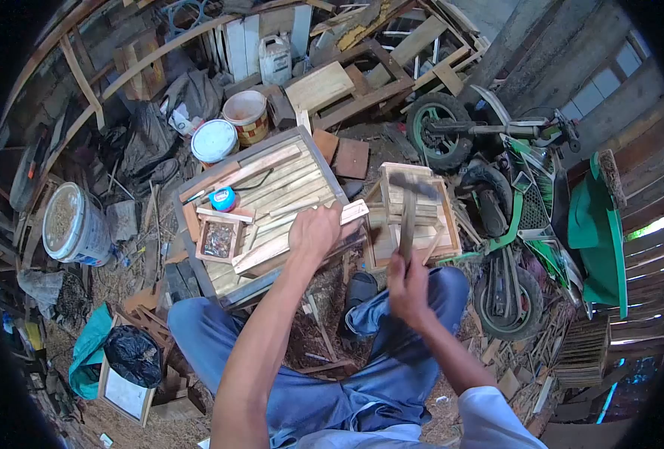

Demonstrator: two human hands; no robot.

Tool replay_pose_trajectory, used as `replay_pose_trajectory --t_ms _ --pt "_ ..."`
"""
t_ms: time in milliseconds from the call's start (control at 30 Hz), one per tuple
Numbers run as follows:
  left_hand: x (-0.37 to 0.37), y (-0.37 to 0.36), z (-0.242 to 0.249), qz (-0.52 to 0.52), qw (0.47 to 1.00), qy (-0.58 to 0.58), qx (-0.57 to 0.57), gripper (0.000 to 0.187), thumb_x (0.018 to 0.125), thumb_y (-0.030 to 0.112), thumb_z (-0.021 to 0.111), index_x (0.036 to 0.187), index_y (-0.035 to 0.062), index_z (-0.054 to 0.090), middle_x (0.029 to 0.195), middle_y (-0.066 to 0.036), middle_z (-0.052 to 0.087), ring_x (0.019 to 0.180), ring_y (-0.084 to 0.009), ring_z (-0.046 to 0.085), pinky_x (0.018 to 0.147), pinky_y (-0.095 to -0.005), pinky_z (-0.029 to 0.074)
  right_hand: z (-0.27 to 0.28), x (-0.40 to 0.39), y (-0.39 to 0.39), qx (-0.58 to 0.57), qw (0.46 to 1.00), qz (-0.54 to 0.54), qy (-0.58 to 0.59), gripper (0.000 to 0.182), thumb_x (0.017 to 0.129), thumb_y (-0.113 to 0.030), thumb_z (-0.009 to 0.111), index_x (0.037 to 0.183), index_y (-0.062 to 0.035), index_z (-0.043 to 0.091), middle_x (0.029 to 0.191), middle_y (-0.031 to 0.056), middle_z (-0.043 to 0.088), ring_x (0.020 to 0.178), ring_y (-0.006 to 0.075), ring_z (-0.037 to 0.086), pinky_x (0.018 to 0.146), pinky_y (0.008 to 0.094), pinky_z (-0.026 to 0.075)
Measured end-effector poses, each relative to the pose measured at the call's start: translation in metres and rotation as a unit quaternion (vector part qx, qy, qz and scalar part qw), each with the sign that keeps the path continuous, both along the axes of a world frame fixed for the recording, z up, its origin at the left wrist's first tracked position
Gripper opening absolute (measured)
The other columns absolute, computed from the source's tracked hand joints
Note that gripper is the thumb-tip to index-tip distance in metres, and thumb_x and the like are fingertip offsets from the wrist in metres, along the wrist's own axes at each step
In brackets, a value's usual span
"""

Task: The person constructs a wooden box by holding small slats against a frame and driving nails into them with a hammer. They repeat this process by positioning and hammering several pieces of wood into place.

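Observation:
My left hand (315,230) is closed on a light wooden piece (268,251) that lies slantwise across the front right of a slatted wooden table (294,182). My right hand (409,283) grips a hammer (407,217) by its handle, its head raised and slightly blurred. Behind the hammer, a small wooden frame assembly (440,236) sits to the right of the table. On the tabletop are a small wooden box of nails (219,238), a blue and red round container (222,198) and loose strips of wood.
White lidded bucket (214,141) and another bucket (245,112) stand behind the table; a third bucket (70,217) is at left. A small green motorbike (523,202) and a green plastic chair (601,232) are at right. Scrap wood (392,67) fills the back.

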State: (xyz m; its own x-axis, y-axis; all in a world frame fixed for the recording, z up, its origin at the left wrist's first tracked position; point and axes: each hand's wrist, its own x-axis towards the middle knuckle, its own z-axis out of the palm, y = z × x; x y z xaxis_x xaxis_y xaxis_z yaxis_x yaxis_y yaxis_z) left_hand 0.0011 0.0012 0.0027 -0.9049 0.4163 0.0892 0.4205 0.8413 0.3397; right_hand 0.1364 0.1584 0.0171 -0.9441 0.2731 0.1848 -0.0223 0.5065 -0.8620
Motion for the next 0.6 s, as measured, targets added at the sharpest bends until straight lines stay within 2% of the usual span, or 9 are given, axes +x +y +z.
replay_pose_trajectory --t_ms 33,133,233,333,433,567,600 --pt "-0.001 0.000 -0.002 0.000 1.000 -0.004 -0.001 0.054 0.084 0.056 0.059 0.087 0.0020 0.065 0.069 -0.021 0.066 0.067 -0.0354 0.068 0.063 -0.0443 0.054 -0.024 0.004 -0.005 -0.031 0.999 -0.015 0.001 0.017 0.096 -0.015 0.052 0.099 0.0022 0.051 0.070 0.0221 0.059 0.060 0.0349 0.061 0.056 0.0422 0.045" --pt "0.000 0.002 -0.001 0.002 1.000 0.000 -0.005 0.056 0.084 0.057 0.059 0.086 0.0015 0.065 0.069 -0.021 0.066 0.067 -0.0352 0.068 0.062 -0.0439 0.054 -0.049 0.006 -0.026 0.058 0.997 -0.037 -0.028 0.019 0.095 -0.015 0.051 0.101 0.0028 0.050 0.070 0.0279 0.058 0.068 0.0469 0.061 0.056 0.0499 0.045" --pt "0.003 0.000 0.003 0.006 1.000 -0.004 -0.006 0.056 0.085 0.058 0.058 0.088 0.0017 0.065 0.070 -0.021 0.066 0.068 -0.0351 0.068 0.062 -0.0437 0.054 -0.055 0.012 -0.032 0.004 0.994 -0.064 -0.090 0.019 0.095 -0.015 0.053 0.102 0.0012 0.049 0.074 0.0301 0.060 0.071 0.0489 0.060 0.057 0.0515 0.044" --pt "0.005 0.001 0.003 -0.002 1.000 -0.010 -0.017 0.053 0.084 0.056 0.059 0.092 0.0031 0.064 0.071 -0.020 0.067 0.068 -0.0352 0.068 0.062 -0.0439 0.055 -0.074 0.014 -0.026 0.011 0.998 -0.064 -0.008 0.019 0.094 -0.015 0.054 0.101 0.0019 0.049 0.075 0.0295 0.061 0.072 0.0489 0.060 0.057 0.0509 0.045" --pt "0.001 -0.001 0.000 -0.002 1.000 -0.022 -0.013 0.050 0.083 0.053 0.062 0.093 0.0036 0.063 0.071 -0.020 0.067 0.068 -0.0355 0.068 0.062 -0.0443 0.055 -0.082 0.009 -0.022 0.137 0.990 -0.008 -0.035 0.020 0.094 -0.015 0.055 0.099 0.0032 0.048 0.072 0.0268 0.061 0.070 0.0481 0.061 0.055 0.0489 0.047" --pt "0.007 0.000 0.004 0.002 1.000 -0.005 -0.002 0.049 0.083 0.052 0.063 0.091 0.0034 0.062 0.070 -0.021 0.066 0.068 -0.0384 0.067 0.062 -0.0455 0.054 -0.058 0.018 -0.028 0.045 0.996 -0.040 0.060 0.018 0.091 -0.013 0.056 0.099 0.0009 0.049 0.075 0.0286 0.061 0.071 0.0496 0.059 0.059 0.0532 0.046" --pt "0.006 0.000 0.004 0.003 1.000 -0.016 -0.014 0.050 0.083 0.053 0.062 0.091 0.0032 0.063 0.070 -0.021 0.066 0.068 -0.0389 0.067 0.063 -0.0457 0.054 -0.069 0.017 -0.025 0.054 0.991 -0.047 0.114 0.017 0.090 -0.011 0.057 0.099 0.0016 0.049 0.075 0.0290 0.061 0.069 0.0492 0.059 0.059 0.0536 0.046"
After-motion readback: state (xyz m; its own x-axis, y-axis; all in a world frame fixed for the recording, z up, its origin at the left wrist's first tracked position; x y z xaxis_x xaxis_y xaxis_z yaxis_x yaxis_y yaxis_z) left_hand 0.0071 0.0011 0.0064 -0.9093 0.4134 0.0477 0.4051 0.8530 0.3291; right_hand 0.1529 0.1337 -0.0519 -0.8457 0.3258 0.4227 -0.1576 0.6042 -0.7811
